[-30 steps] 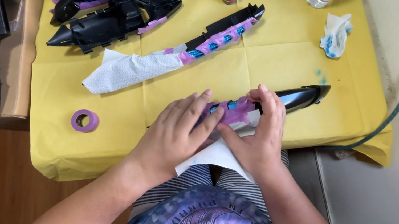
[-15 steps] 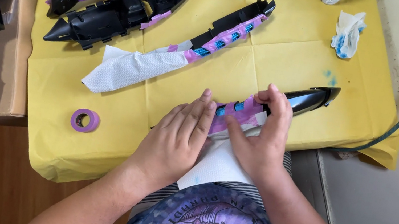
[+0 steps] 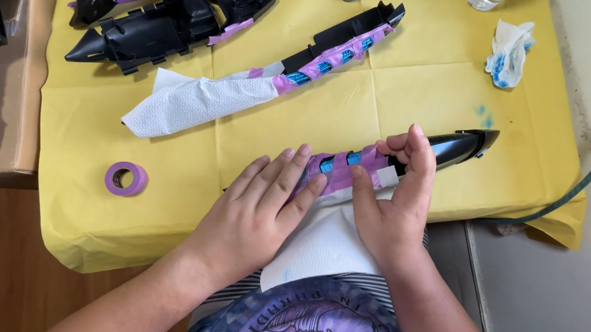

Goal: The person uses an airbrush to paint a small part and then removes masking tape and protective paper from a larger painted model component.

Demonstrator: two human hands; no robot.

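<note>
A yellow table (image 3: 151, 166) fills mid-frame. At center right lies a black part (image 3: 450, 148) banded in purple tape (image 3: 347, 171). The left hand (image 3: 255, 215) lies flat on it, fingers together; the right hand (image 3: 394, 198) presses the tape, fingers curled. A tape roll (image 3: 125, 178) sits lower left.

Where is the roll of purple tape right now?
In the head view, the roll of purple tape lies flat on the yellow table cover, near its front-left edge, apart from the left hand and below the white paper towel.
</note>
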